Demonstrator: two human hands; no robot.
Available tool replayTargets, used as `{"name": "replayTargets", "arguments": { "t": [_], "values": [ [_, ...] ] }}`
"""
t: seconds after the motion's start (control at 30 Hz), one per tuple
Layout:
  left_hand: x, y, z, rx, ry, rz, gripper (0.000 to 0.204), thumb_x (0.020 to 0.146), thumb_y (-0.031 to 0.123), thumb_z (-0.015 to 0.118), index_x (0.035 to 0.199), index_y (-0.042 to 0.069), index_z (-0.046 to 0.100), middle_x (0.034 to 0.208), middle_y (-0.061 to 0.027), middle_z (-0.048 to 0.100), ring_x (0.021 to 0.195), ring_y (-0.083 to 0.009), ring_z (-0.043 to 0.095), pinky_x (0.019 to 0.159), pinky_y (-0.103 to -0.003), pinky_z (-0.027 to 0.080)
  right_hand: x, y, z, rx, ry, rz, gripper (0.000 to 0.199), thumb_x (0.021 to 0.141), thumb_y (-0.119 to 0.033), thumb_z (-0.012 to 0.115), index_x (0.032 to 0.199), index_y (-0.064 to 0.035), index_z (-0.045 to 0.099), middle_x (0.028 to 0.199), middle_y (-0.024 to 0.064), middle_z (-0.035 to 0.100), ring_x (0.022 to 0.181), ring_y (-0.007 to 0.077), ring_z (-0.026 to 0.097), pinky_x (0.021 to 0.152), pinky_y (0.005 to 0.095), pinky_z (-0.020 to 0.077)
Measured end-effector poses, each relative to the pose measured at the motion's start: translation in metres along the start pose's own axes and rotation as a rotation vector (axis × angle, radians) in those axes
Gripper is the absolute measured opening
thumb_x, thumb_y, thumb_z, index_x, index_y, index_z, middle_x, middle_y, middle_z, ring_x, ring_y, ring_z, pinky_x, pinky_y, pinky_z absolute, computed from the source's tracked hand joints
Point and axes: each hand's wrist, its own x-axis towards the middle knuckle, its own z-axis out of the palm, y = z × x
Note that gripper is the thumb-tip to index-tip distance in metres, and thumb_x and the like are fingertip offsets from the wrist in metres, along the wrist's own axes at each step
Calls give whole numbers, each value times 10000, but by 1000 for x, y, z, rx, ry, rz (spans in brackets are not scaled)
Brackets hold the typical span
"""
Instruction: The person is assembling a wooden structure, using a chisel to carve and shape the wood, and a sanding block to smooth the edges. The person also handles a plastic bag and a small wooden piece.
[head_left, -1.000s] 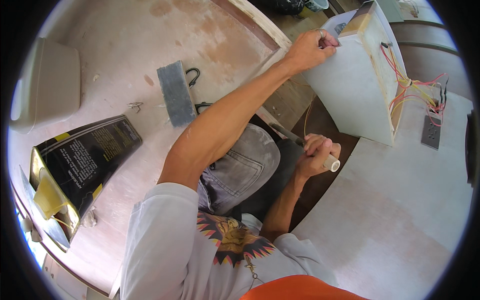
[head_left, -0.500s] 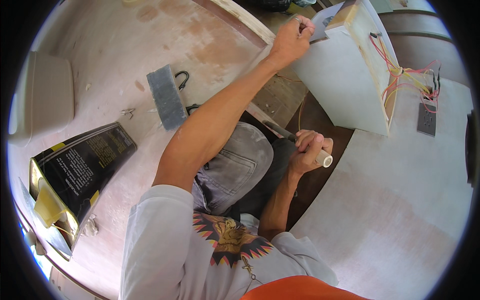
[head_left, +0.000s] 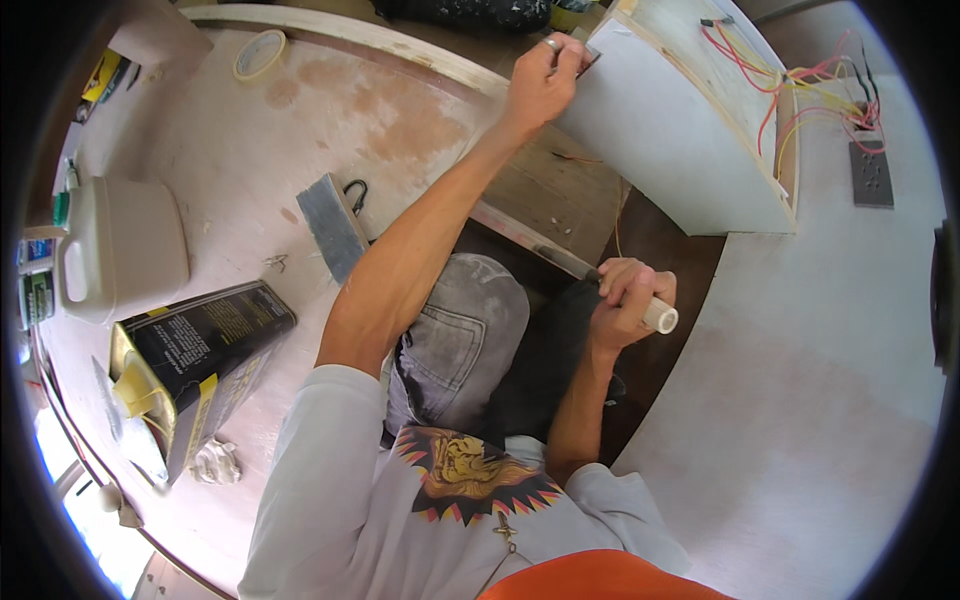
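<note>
A pale plywood floor (head_left: 230,170) spreads from nine to twelve o'clock, and a white board panel (head_left: 670,150) with loose red and yellow wires (head_left: 800,100) stands at one o'clock. At nine lies a black and yellow metal can (head_left: 190,350), above it a white plastic jug (head_left: 120,245). The left hand (head_left: 540,85), at twelve, pinches the panel's upper corner between closed fingers. The right hand (head_left: 625,300), near centre, is fisted round a white-handled file (head_left: 610,290) whose blade points toward ten.
</note>
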Motion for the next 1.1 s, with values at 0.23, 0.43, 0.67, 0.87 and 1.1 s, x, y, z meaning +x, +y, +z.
{"name": "replayTargets", "arguments": {
  "t": [0.23,0.43,0.67,0.87,1.1],
  "values": [
    [-1,8,9,-331,-33,-252,174,1004,143,559,1060,7,653,969,-29,673,930,-112,606,882,-258,474,23,-19,-7,155,121,-128,195,980,-59,466,809,-71,374,487,47,400,435,152,407,548,392,493],
    [-10,16,-4,-345,-34,-268,134,990,146,566,972,41,648,881,-8,631,839,-103,574,794,-265,468,32,-32,-10,146,203,-238,205,976,-60,445,793,-79,354,495,44,398,436,151,395,544,399,491],
    [-65,80,-15,246,-616,-640,413,1047,470,492,1013,80,623,898,-45,643,822,-148,631,764,-295,512,44,-69,-13,291,206,-477,173,1003,-131,421,845,-92,363,529,32,405,465,135,374,545,377,473],
    [-83,113,-7,-287,-517,-823,470,1064,496,422,1161,63,579,888,-43,652,885,-173,661,791,-336,543,30,-92,17,420,-8,-567,340,1046,-417,479,895,-124,399,659,35,481,583,164,478,694,410,498],
    [-44,137,-36,-78,-151,-500,406,1064,427,461,1124,36,552,821,-91,684,769,-186,673,745,-350,561,28,-57,2,-244,-350,-358,396,963,-294,687,1249,-44,577,1097,176,653,958,294,673,939,459,535]
  ]
}}
